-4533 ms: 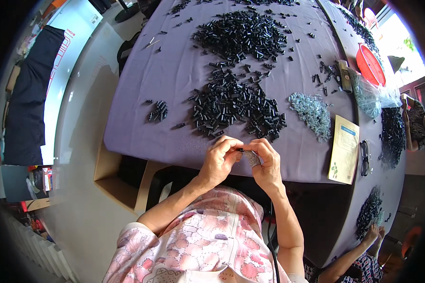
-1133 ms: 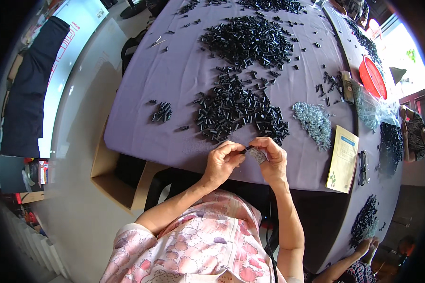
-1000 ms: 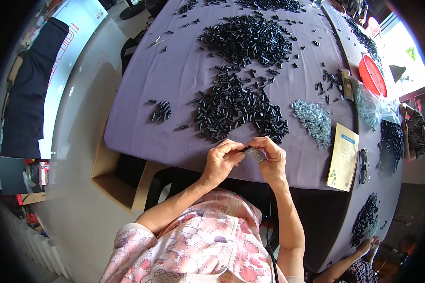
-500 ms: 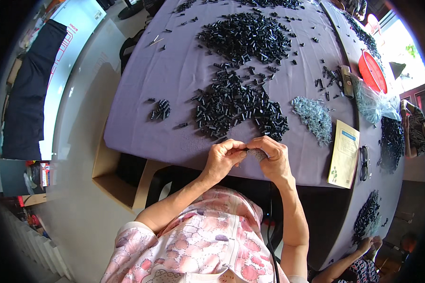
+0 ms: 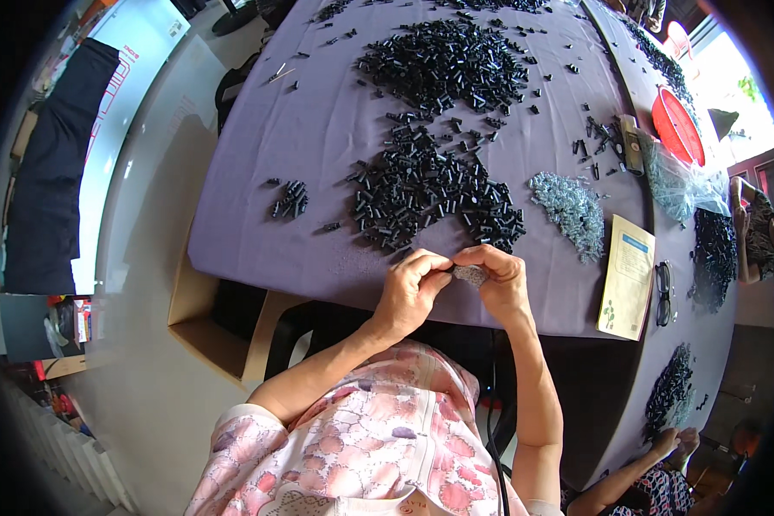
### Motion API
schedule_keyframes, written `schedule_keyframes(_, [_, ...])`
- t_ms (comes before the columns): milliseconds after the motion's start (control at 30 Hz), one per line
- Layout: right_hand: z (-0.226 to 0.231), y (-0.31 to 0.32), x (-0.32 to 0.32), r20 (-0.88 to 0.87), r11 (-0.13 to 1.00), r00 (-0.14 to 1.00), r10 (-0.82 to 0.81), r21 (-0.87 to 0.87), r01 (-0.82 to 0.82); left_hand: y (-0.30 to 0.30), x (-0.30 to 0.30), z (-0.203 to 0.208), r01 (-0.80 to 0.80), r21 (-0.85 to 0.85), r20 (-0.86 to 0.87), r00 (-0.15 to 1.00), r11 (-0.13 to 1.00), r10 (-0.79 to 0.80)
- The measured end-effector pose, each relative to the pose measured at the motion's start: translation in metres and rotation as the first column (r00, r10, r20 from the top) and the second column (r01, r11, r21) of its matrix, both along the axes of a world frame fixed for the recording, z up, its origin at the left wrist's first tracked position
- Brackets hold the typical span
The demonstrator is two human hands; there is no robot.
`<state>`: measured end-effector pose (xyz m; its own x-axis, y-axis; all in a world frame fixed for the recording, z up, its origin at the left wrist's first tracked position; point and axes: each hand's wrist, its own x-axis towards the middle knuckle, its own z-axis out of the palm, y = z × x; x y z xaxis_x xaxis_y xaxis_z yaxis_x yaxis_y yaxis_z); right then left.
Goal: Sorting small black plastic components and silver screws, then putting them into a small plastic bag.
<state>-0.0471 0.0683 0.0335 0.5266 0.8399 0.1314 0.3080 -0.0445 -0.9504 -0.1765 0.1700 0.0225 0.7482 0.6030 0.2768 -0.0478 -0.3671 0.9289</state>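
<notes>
My left hand (image 5: 410, 291) and my right hand (image 5: 499, 280) meet over the near edge of a purple-covered table (image 5: 318, 146). The left fingertips pinch a small black cylindrical part (image 5: 446, 269). The right hand cups a few small grey metal pieces (image 5: 470, 275) and touches the same part. Just beyond my hands lies a big heap of black cylindrical parts (image 5: 430, 193). A small separate cluster of the black parts (image 5: 291, 199) sits to the left.
A second, larger black heap (image 5: 447, 64) lies farther back. A pile of grey metal pieces (image 5: 572, 206) is to the right, with a yellow booklet (image 5: 626, 277), glasses (image 5: 664, 293), a red basin (image 5: 678, 125) and a clear bag (image 5: 675, 185). Another person's hand (image 5: 672, 443) works at lower right.
My hands stay at the table's near edge throughout. Since a second ago they have closed together, fingertips now touching around the black part.
</notes>
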Motion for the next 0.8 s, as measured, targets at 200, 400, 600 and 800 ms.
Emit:
schedule_keyframes(200, [0.003,-0.001,-0.009,0.100,0.996,0.993,-0.068,0.063,0.062,0.000,-0.002,0.001,0.041,-0.372,-0.089,0.993,0.927,-0.080])
schedule_keyframes(400, [0.015,-0.004,-0.015,0.254,0.991,0.958,-0.130,0.072,0.115,0.000,-0.001,-0.003,0.053,-0.419,-0.100,0.990,0.907,-0.104])
schedule_keyframes(600, [0.012,-0.008,-0.012,0.220,0.994,0.970,-0.105,0.055,0.095,-0.002,-0.001,-0.004,0.057,-0.354,-0.133,0.985,0.933,-0.111])
schedule_keyframes(800, [0.019,-0.007,-0.013,0.253,0.996,0.964,-0.079,0.049,0.069,0.001,-0.002,-0.004,0.101,-0.527,-0.071,0.984,0.844,-0.162])
